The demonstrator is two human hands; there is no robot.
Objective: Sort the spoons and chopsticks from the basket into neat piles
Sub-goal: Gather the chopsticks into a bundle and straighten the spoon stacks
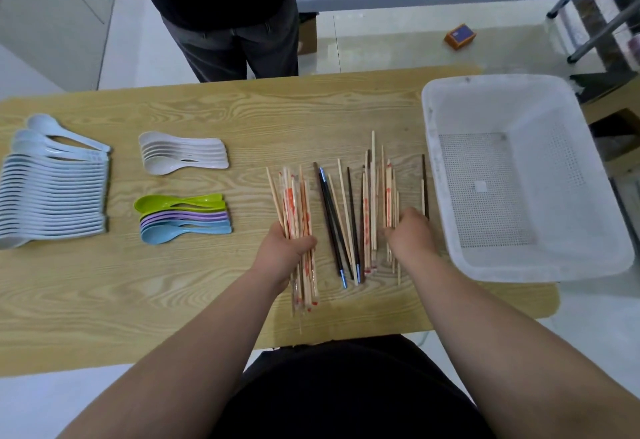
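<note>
- Gathering chopsticks is the step in hand: the left hand (285, 248) curls round a bundle of wrapped chopsticks (298, 196).
- The right hand (412, 236) rests on the loose chopsticks (369, 196); it is blurred, so I cannot tell whether it pinches any.
- The spoons (55, 196) lie piled well left of the left hand; the basket (446, 175) just right of the right hand looks emptied.
- The next move probably calls for picking wrapped ones from the mix and leaving the dark chopsticks (329, 210) between the hands.

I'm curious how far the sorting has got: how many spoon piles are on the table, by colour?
Pale blue spoons: 1 pile
Cream spoons: 1 pile
Mixed-colour spoons (green, purple, blue): 1 pile
Total: 3 piles
</note>
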